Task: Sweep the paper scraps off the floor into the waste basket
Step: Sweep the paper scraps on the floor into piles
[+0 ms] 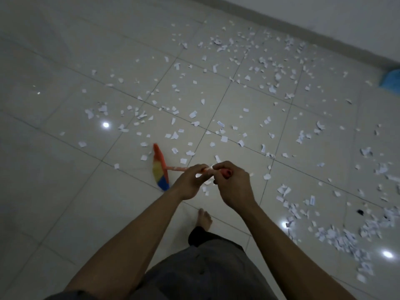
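**Paper scraps (224,139) litter the tiles; both hands on the broom**

Torn white bits of paper lie scattered across a glossy pale tiled floor (65,191), from the middle of the view out to the far right. They are thin and well apart on the left. They lie thicker near the grey skirting (324,38) under the white wall (324,9), and thickest in a loose heap (337,237) at the lower right. A few scraps lie just beside the hands.

A small broom (160,169) with orange, yellow and blue bristles rests its head on the floor to the left of the hands, where the scraps are few. Its thin orange handle (175,168) runs from the head across to the hands.

The left hand (190,182) has its fingers curled over the handle. The right hand (232,182) is just beside it, closed round the handle's red end. Both forearms reach forward over dark clothing.

One bare foot (204,219) stands on the tiles below the hands. At the right edge, close to the skirting, part of a blue thing (392,80) shows; what it is cannot be told.
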